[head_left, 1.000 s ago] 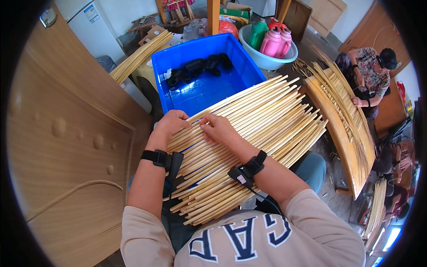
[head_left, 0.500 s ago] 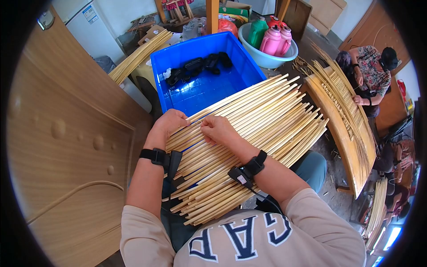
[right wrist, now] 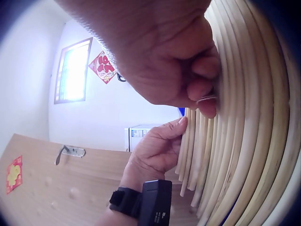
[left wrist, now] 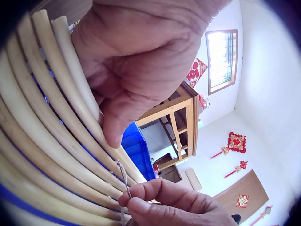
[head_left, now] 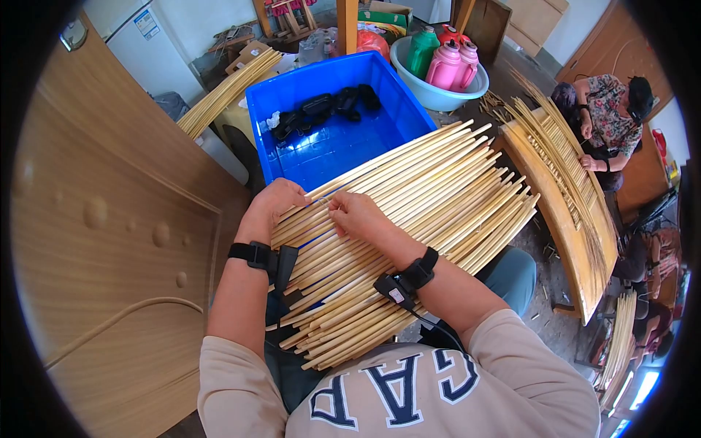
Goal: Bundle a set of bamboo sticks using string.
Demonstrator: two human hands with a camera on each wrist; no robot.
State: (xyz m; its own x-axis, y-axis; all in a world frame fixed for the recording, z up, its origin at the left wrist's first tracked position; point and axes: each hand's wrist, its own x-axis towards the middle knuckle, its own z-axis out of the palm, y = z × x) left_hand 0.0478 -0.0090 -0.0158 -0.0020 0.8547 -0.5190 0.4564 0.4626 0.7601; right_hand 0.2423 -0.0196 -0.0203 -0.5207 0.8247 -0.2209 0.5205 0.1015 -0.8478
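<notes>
A mat of pale round sticks lies across the lap, its sticks side by side. At its far left edge my left hand grips the outermost stick, thumb along it in the left wrist view. Just to the right, my right hand pinches a thin whitish string between thumb and finger, above the sticks. The string runs from between the sticks to those fingertips. In the right wrist view the other fingers of my right hand are curled in.
Beyond the mat stands a blue bin with black items inside. A basin holds several flasks. A wooden door rises on the left. At the right, a person sits by a curved wooden board bearing sticks.
Both hands stay almost in place over the mat. The string between them shows more plainly than a second ago. The person at the right has shifted their hands slightly.
</notes>
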